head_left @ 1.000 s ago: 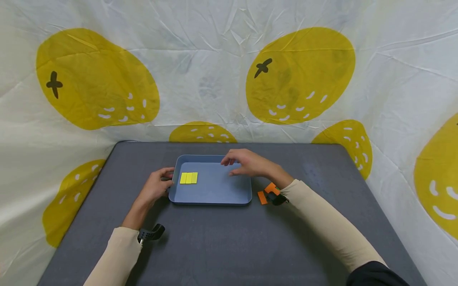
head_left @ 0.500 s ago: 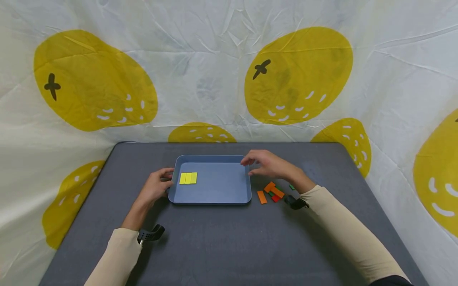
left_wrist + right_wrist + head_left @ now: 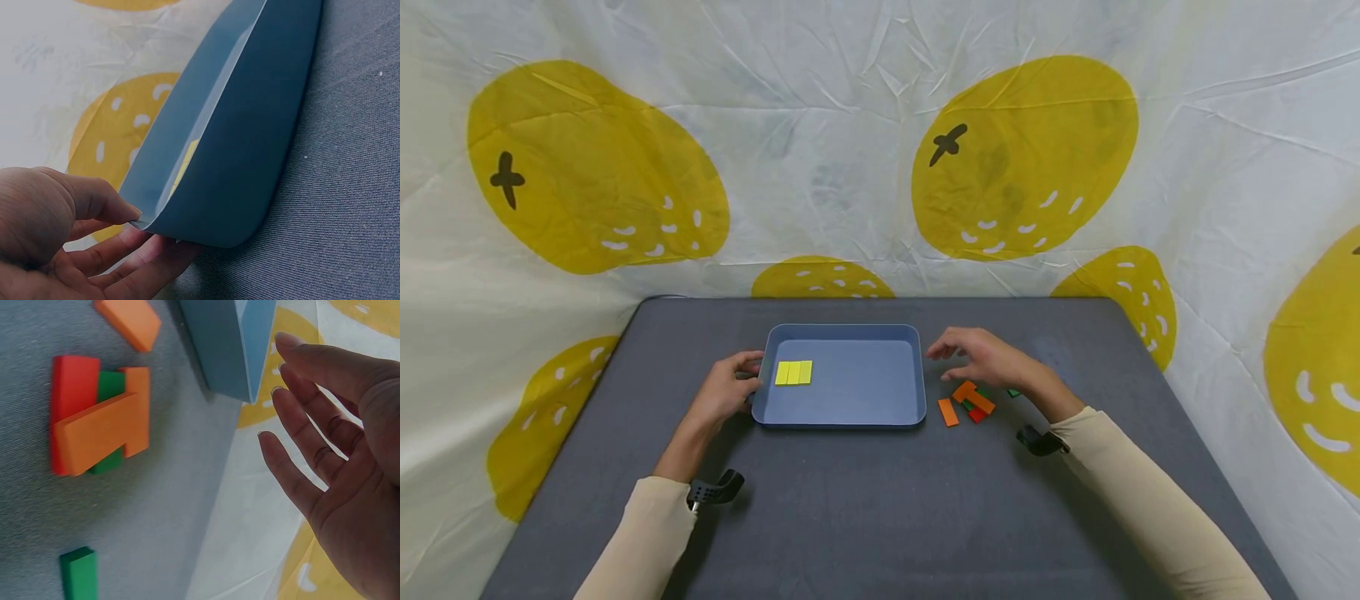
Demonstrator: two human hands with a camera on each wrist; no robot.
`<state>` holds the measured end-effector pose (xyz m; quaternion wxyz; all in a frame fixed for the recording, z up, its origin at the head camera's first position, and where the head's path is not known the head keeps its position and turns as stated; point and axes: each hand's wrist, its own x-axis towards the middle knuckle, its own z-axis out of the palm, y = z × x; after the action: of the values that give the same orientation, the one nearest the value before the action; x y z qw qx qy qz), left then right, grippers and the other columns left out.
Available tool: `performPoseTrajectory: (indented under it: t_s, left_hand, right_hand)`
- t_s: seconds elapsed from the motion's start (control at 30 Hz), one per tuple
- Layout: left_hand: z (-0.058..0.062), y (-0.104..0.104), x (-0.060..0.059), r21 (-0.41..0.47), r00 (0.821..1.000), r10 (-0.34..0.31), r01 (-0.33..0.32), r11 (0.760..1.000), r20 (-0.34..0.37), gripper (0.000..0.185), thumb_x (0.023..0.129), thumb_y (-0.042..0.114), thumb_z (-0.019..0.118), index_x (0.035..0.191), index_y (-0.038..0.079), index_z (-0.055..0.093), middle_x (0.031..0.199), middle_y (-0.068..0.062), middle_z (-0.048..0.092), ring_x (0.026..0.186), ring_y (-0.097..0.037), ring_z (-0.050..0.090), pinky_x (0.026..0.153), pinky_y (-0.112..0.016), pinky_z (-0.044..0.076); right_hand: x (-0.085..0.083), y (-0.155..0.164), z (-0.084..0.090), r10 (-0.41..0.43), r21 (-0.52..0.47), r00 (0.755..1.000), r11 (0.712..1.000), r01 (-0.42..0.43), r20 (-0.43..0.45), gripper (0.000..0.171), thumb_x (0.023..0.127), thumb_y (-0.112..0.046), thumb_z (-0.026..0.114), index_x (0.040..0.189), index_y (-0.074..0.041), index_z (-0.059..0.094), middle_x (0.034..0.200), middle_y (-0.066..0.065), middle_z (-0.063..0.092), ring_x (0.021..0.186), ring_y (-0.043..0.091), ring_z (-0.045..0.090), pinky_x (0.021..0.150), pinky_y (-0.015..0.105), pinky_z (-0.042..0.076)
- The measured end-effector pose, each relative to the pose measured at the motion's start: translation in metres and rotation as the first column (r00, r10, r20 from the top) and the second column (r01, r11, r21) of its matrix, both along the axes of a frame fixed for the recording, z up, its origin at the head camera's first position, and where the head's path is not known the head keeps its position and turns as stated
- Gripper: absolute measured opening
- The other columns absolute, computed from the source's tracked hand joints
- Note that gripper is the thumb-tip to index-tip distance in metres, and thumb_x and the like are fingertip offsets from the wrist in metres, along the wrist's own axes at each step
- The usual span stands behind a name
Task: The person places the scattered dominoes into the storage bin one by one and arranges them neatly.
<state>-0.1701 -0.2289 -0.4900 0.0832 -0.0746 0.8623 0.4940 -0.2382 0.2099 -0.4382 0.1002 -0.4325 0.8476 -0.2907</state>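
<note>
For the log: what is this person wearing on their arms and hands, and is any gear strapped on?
Both arms wear long, close-fitting cream sleeves that end at the wrists. The left hand and right hand are bare: no gloves, and no rings or watch that I can make out. A small black device sits at the left wrist, another at the right.

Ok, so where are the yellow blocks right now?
In the head view, the three flat yellow rectangular blocks lie side by side inside the shallow blue plastic tray, near its left wall, close to the left hand that holds that edge.
</note>
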Motion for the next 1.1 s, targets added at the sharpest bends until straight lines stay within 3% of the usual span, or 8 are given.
performPoseTrajectory:
  t_s: [0.33, 0.53, 0.77, 1.1]
  left_hand:
    - [0.0, 0.0, -0.001, 0.001, 1.0, 0.002, -0.002, 1.0, 0.004, 0.054, 0.101, 0.004, 0.054, 0.154, 0.008, 0.043, 0.141, -0.025, 0.049, 0.118, -0.039, 0.055, 0.071, -0.04, 0.059]
    - [0.0, 0.0, 0.0, 0.007, 1.0, 0.006, -0.006, 1.0, 0.008, 0.054, 0.101, 0.004, 0.054, 0.154, 0.007, 0.043, 0.141, -0.025, 0.049, 0.118, -0.039, 0.055, 0.071, -0.04, 0.059]
    - [0.0, 0.001, 0.001, 0.008, 1.0, 0.002, -0.002, 1.0, 0.007, 0.054, 0.101, 0.004, 0.054, 0.154, 0.007, 0.043, 0.142, -0.025, 0.049, 0.118, -0.039, 0.055, 0.073, -0.041, 0.059]
    - [-0.001, 0.0, 0.0, -0.003, 1.0, 0.006, -0.006, 1.0, 0.014, 0.054, 0.101, 0.005, 0.054, 0.154, 0.009, 0.043, 0.142, -0.024, 0.049, 0.117, -0.038, 0.055, 0.072, -0.04, 0.059]
  right_hand:
    - [0.007, 0.014, -0.014, -0.018, -0.027, 0.996, 0.999, 0.02, 0.088, 0.038, 0.085, -0.002, 0.08, 0.12, -0.004, 0.067, 0.116, 0.017, 0.068, 0.108, 0.04, 0.063, 0.094, 0.056, 0.051]
    - [0.012, 0.017, -0.027, 0.013, -0.014, 0.992, 1.0, -0.011, 0.123, 0.038, 0.086, -0.003, 0.079, 0.121, 0.001, 0.067, 0.117, 0.019, 0.066, 0.108, 0.039, 0.064, 0.093, 0.055, 0.052]
    - [0.017, 0.018, -0.04, 0.033, 0.058, 0.998, 0.998, -0.036, 0.048, 0.037, 0.084, -0.012, 0.083, 0.119, -0.003, 0.07, 0.115, 0.01, 0.067, 0.107, 0.032, 0.059, 0.093, 0.05, 0.049]
    - [0.024, 0.017, -0.051, 0.017, 0.144, 0.997, 0.99, -0.005, -0.076, 0.041, 0.079, -0.026, 0.088, 0.115, -0.011, 0.074, 0.112, 0.003, 0.065, 0.101, 0.021, 0.05, 0.086, 0.038, 0.047]
